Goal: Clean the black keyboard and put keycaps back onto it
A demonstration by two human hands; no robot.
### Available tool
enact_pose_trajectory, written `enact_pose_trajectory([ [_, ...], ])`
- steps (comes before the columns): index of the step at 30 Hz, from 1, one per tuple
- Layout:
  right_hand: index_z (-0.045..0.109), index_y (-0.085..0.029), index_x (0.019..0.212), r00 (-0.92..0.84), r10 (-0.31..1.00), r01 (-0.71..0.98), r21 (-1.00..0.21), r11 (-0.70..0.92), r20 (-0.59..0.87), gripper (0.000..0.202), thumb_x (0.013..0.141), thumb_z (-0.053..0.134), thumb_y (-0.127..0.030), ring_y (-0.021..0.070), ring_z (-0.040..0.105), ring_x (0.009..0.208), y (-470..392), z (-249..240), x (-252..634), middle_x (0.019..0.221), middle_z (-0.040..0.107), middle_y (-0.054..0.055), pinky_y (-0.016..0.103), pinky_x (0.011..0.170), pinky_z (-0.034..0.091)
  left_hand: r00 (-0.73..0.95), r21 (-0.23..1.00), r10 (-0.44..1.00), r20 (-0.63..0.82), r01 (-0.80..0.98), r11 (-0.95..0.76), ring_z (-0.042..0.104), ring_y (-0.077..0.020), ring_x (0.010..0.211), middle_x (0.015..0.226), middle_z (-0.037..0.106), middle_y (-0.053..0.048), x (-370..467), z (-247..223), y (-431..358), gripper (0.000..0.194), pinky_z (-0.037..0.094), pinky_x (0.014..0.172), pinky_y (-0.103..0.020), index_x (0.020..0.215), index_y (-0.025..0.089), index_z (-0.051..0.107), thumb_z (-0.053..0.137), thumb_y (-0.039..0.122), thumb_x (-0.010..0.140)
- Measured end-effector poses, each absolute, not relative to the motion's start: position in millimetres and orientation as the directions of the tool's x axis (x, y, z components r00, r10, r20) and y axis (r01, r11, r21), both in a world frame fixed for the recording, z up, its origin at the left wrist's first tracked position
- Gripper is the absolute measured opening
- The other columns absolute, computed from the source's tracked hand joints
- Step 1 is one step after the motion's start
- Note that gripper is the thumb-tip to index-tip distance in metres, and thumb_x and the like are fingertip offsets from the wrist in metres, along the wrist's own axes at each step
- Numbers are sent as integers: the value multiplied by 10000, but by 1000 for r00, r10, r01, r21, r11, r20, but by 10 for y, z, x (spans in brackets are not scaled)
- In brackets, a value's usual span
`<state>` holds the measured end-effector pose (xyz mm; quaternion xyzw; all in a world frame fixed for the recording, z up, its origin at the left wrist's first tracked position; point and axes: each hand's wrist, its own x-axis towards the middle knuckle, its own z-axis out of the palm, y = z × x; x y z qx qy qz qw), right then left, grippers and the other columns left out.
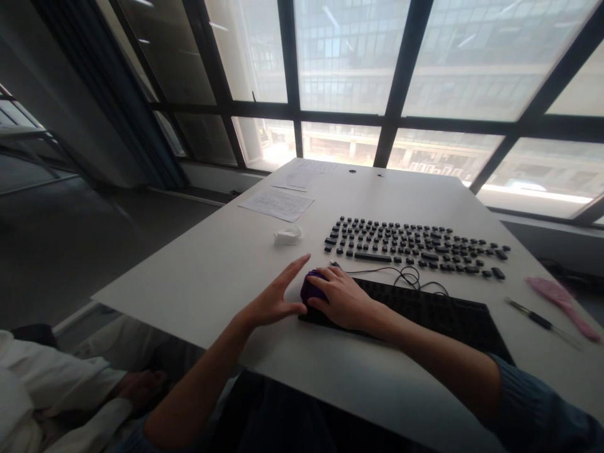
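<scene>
My right hand (340, 296) is wrapped over a dark purple object (312, 288) at the left end of a black keyboard base (431, 314). Just left of it, my left hand (278, 299) has its fingers spread, its fingertips beside the purple object and nothing in its palm. Part of the base is hidden under my right hand and forearm. A thin black cable (409, 275) lies coiled along the base's far edge. Beyond it, many loose black keycaps (391, 239) are laid out in rows on the white table (207, 277).
A small white item (287, 236) lies left of the keycaps, with printed papers (277, 204) farther back. On the right are a thin tool with a black handle (540, 319) and a pink object (559, 302). Another person's hands (139, 384) show at lower left.
</scene>
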<state>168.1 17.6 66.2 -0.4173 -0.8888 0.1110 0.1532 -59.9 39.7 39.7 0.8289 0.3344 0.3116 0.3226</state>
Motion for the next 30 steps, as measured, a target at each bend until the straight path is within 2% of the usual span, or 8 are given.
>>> enact_pose_trajectory([
  [3,591,-213,1364,-591,790,733,-299,611,166,452,953,645,-391,325,494,1236,162,654,1689,1366,575,151,488,1035,432,283,879,883,374,194,-435,491,-323,1403,1501,525,-186,-615,413,475,663,412,1160,-514,1492,193,455,477,621,985],
  [6,647,-192,1275,-580,799,749,-280,600,159,347,929,643,-209,289,539,1124,163,643,1644,1260,607,153,436,989,456,-15,938,948,318,148,-313,660,-279,1166,1264,677,-169,-645,384,560,473,547,983,-452,1301,144,586,526,498,992],
  [8,644,-178,1256,-586,786,733,-285,617,195,356,906,621,-118,268,549,1085,170,657,1585,1214,621,140,401,985,461,-119,952,951,285,147,-267,699,-257,1040,1160,710,-144,-663,380,583,405,584,875,-413,1217,136,618,576,445,957],
  [12,599,-128,1245,-598,761,710,-275,649,252,345,903,642,-133,272,566,1062,122,665,1446,1142,651,139,410,991,478,3,920,952,306,256,-297,710,-250,980,1039,743,-107,-630,448,488,298,589,865,-403,1093,143,682,602,377,927],
  [17,531,-78,1318,-580,756,700,-291,653,303,455,916,668,-244,323,520,1269,-94,536,1414,1363,549,218,452,1031,490,305,768,889,343,453,-452,678,-243,1111,1161,738,-72,-486,454,175,303,531,1030,-417,1116,199,721,474,208,942],
  [20,482,-100,1363,-595,739,658,-338,674,316,475,939,638,-247,293,535,1280,-166,474,1492,1362,560,200,438,1044,488,285,728,893,348,518,-449,661,-250,1181,1237,717,-71,-424,341,14,386,515,1077,-441,1240,213,664,423,183,940],
  [23,525,-140,1295,-624,713,662,-269,700,320,354,948,592,-165,275,560,1190,-181,486,1574,1287,602,162,438,998,498,303,669,883,358,577,-469,603,-265,1290,1363,656,-74,-380,254,-99,462,470,1141,-479,1404,231,544,439,203,955],
  [30,573,-151,1186,-679,642,665,-73,743,356,210,999,476,-155,256,525,989,-336,599,1706,1159,594,121,387,852,492,282,563,811,513,602,-566,545,-282,1345,1402,602,-49,-304,263,-297,385,426,1179,-521,1369,316,553,444,242,1008],
])
